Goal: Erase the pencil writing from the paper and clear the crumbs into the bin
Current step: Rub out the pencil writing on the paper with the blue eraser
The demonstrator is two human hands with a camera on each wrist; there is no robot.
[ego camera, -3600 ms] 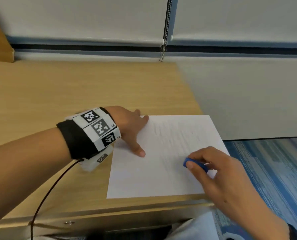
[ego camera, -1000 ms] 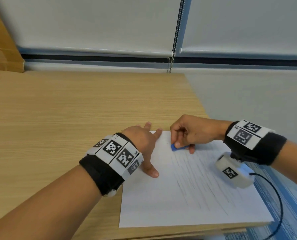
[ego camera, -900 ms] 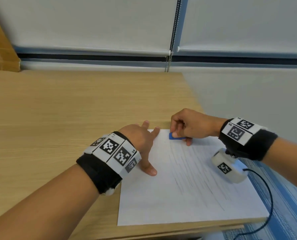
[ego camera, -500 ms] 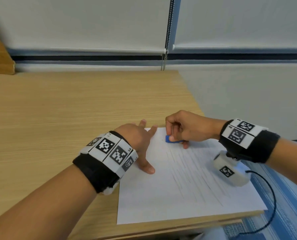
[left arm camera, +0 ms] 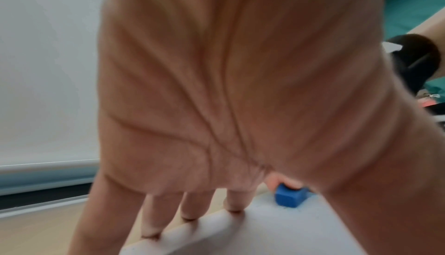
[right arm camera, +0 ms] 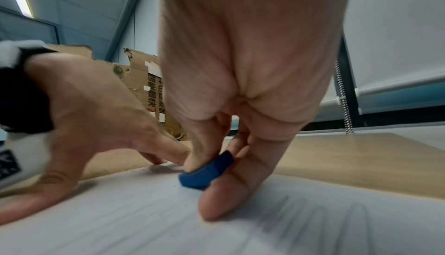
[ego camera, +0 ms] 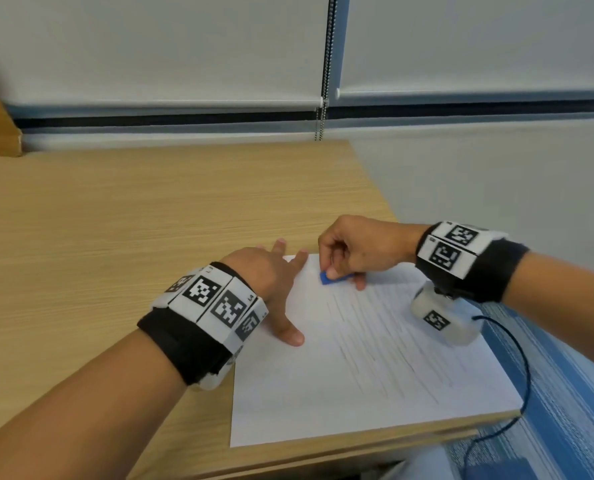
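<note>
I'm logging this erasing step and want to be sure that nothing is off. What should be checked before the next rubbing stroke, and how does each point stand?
1. Sheet pinned: the left hand presses spread fingers on the paper at its left edge. Ok.
2. Eraser held: the right hand pinches the blue eraser between thumb and fingers. Ok.
3. Eraser on the sheet: its tip touches the paper near the far left corner. Ok.
4. Writing gone: pencil lines cover most of the sheet. Not ok.
5. Sheet fully on the desk: its near right corner lies at the desk edge. Cannot tell.
6. Bin within reach: no view shows one. Cannot tell.
</note>
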